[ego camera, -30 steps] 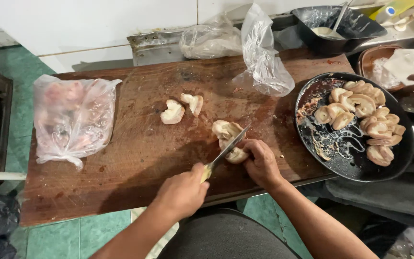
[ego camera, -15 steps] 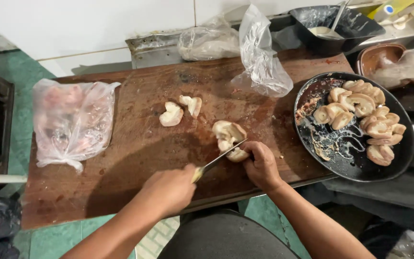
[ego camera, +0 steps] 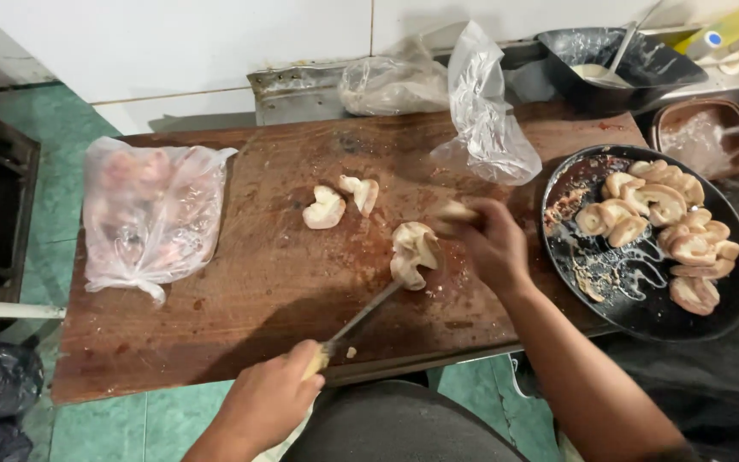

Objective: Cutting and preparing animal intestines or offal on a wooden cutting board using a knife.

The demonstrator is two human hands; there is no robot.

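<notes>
A worn, wet, reddish wooden bench point(ego camera: 241, 291) carries everything. Right of the right hand point(ego camera: 493, 248) sits a round black pan point(ego camera: 643, 312) of curled pale meat slices point(ego camera: 665, 227). That hand pinches a small blurred slice point(ego camera: 455, 214). The left hand point(ego camera: 271, 398) grips a knife point(ego camera: 361, 318), whose tip touches the glossy, folded raw meat piece point(ego camera: 414, 254) just left of the right hand.

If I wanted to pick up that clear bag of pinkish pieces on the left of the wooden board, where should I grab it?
Judging by its shape, take the clear bag at its loose open mouth, the crumpled film along the top right edge, coming from above. The lower body bulges with contents and lies flat on the wooden board, so gathered slack film there likely gives the surest hold.
</notes>
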